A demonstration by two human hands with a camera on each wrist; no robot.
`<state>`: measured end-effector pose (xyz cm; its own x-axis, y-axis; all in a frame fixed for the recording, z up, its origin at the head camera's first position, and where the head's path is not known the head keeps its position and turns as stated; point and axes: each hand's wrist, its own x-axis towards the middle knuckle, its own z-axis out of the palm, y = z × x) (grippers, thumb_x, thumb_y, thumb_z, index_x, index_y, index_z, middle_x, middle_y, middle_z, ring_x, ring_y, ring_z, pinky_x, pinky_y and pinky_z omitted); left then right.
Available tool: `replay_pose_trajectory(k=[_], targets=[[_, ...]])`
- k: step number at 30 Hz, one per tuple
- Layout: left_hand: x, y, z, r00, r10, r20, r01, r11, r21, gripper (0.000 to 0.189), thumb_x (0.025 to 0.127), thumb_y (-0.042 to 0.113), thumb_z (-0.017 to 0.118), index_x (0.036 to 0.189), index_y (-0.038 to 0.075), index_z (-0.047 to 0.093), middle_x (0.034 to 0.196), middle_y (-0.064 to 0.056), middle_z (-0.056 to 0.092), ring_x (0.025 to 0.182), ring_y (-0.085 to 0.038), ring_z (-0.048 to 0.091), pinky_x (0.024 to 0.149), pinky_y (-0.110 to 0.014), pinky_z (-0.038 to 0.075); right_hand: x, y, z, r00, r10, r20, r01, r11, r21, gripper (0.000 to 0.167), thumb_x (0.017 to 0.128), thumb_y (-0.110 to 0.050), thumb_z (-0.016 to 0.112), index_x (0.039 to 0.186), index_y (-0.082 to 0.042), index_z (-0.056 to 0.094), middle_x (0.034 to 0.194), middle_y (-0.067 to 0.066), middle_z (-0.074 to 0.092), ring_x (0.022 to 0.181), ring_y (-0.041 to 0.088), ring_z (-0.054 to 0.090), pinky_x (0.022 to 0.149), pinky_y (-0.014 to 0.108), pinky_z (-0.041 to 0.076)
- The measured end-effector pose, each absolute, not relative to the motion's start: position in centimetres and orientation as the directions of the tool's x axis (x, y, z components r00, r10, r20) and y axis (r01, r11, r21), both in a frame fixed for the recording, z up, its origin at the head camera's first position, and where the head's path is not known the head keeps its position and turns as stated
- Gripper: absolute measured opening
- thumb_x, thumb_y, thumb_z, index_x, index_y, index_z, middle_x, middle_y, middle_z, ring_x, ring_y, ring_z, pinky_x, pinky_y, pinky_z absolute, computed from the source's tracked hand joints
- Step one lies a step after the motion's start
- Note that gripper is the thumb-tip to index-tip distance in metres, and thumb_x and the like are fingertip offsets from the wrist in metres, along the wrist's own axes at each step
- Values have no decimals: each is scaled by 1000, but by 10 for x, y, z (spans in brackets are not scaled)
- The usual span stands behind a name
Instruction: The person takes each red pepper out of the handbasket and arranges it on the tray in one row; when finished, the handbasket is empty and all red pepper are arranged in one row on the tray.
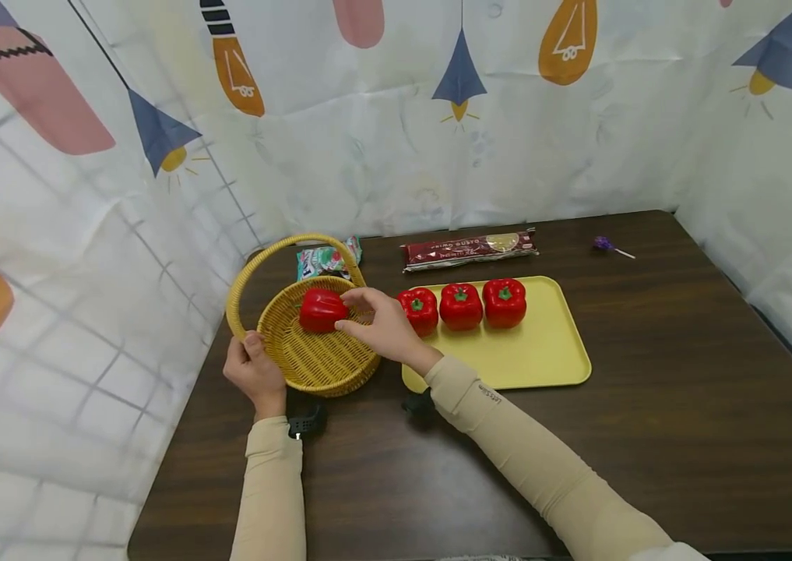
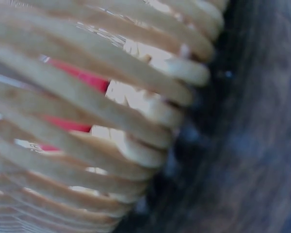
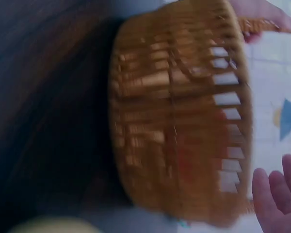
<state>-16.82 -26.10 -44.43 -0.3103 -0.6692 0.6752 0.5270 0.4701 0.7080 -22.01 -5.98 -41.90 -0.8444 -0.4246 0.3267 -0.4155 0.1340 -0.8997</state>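
A yellow wicker basket (image 1: 325, 374) with a tall arched handle (image 1: 248, 269) stands left of the tray. Inside it a red bell pepper (image 1: 322, 310) lies on its side; red shows through the weave in both wrist views. My left hand (image 1: 258, 375) grips the handle's lower left end by the rim. Over the basket's right side reaches my right hand (image 1: 385, 323), thumb and fingers spread, fingertips right at the pepper's right side. In the right wrist view its fingers (image 3: 277, 194) are apart above the rim.
On a yellow tray (image 1: 508, 362) stand three more red bell peppers (image 1: 461, 305) in a row. Behind it lies a maroon snack packet (image 1: 469, 250), and behind the basket a green packet (image 1: 318, 262). A purple flower-like pick (image 1: 606, 244) is at the back right.
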Motion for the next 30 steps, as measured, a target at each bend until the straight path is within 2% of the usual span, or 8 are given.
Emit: replay_pose_trajectory(k=[3, 5, 6, 11, 13, 20, 25, 30], targets=[[-168, -259, -444, -313, -661, 682, 529, 475, 703, 83, 88, 63, 59, 74, -19, 54, 69, 15, 54, 62, 0, 42, 63, -19, 32, -222, -75, -422, -838, -438, 326, -431, 164, -888, 51, 86, -28, 77, 129, -8, 58, 125, 4, 61, 109, 25, 60, 89, 33, 52], [-168, -258, -443, -314, -655, 688, 524, 485, 701, 82, 88, 63, 59, 74, -18, 55, 69, 12, 55, 62, -1, 43, 63, -19, 33, -224, -83, -424, -843, -435, 318, -430, 189, -883, 53, 85, -29, 78, 130, -9, 57, 127, 6, 60, 107, 26, 60, 87, 33, 52], [-167, -258, -443, -314, -652, 690, 522, 489, 699, 81, 88, 63, 59, 74, -17, 55, 68, 9, 55, 62, -3, 43, 63, -19, 33, -225, -86, -425, -848, -430, 310, -426, 207, -881, 53, 85, -29, 78, 130, -9, 57, 127, 6, 60, 106, 26, 59, 86, 32, 51], [-168, -258, -443, -309, -647, 697, 521, 498, 693, 78, 88, 63, 59, 73, -14, 56, 65, -23, 52, 61, -5, 43, 62, -19, 33, -234, -101, -429, -874, -407, 265, -390, 265, -882, 56, 84, -31, 78, 132, -12, 55, 131, 3, 57, 112, 23, 58, 89, 29, 50], [-169, -258, -444, -308, -648, 696, 522, 497, 693, 78, 87, 63, 59, 73, -13, 56, 66, -26, 52, 62, -3, 44, 62, -19, 33, -239, -106, -430, -879, -400, 260, -384, 271, -883, 55, 85, -31, 77, 132, -13, 54, 133, 2, 55, 114, 23, 57, 91, 30, 50], [-170, -260, -447, -329, -638, 697, 536, 481, 694, 82, 87, 63, 60, 75, -18, 57, 70, 14, 54, 61, -5, 44, 61, -19, 34, -251, -114, -434, -896, -393, 206, -334, 292, -896, 56, 86, -25, 77, 135, -13, 52, 134, 6, 55, 114, 21, 56, 92, 36, 50], [-169, -262, -447, -323, -641, 696, 538, 481, 692, 82, 87, 63, 60, 75, -18, 57, 70, 15, 55, 59, -11, 44, 60, -19, 35, -257, -118, -434, -898, -408, 165, -310, 321, -895, 59, 87, -30, 75, 138, -15, 51, 134, 3, 55, 114, 19, 56, 92, 35, 49], [-167, -263, -446, -324, -646, 691, 530, 481, 698, 83, 87, 63, 60, 75, -19, 56, 70, 15, 54, 60, -4, 44, 60, -19, 34, -259, -122, -435, -893, -424, 153, -307, 323, -895, 59, 87, -28, 75, 139, -14, 50, 135, 4, 55, 114, 21, 56, 94, 36, 49]])
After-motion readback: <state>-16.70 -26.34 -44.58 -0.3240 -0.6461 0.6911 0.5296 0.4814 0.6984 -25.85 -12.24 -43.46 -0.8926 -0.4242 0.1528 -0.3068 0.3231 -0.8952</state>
